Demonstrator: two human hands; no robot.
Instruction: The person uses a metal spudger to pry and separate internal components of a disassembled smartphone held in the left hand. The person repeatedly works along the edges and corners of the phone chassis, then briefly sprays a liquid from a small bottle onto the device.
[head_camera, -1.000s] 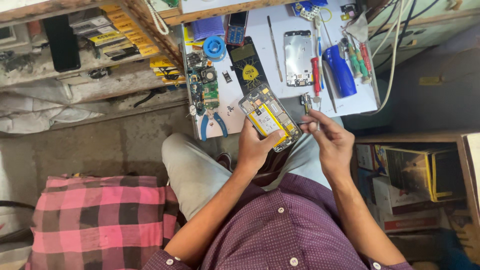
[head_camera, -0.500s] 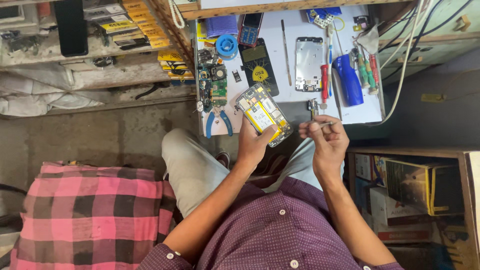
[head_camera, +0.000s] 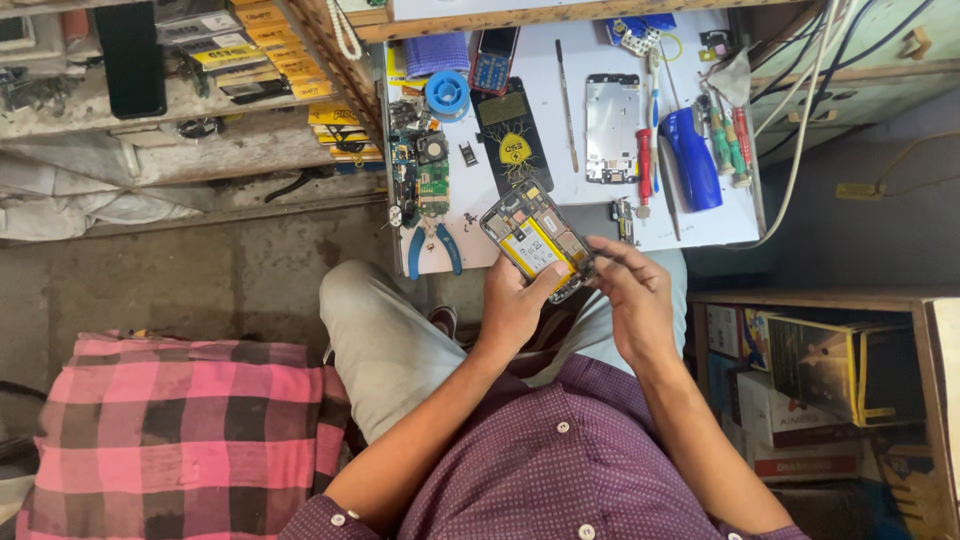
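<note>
Your left hand (head_camera: 515, 305) cradles one opened phone (head_camera: 538, 240), back up, yellow battery exposed, tilted toward you above worktop (head_camera: 600, 60) edge. Your right hand (head_camera: 632, 290) pinches its right edge; tool in fingers, cannot tell. Beyond: one blue-handled pliers (head_camera: 432, 245), one solder spool (head_camera: 447, 93), one phone frame (head_camera: 611, 127), two green screwdrivers (head_camera: 722, 140).

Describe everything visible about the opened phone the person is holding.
The opened phone has its back cover off, showing a dark frame, a yellow and white battery in the middle and small boards and metal parts at both ends. It is tilted diagonally, held in the air over the near edge of the white worktable. The left hand grips its lower end, thumb lying across the battery. The right hand has its fingertips at the lower right corner; whether they pinch a small tool there cannot be told.
</note>
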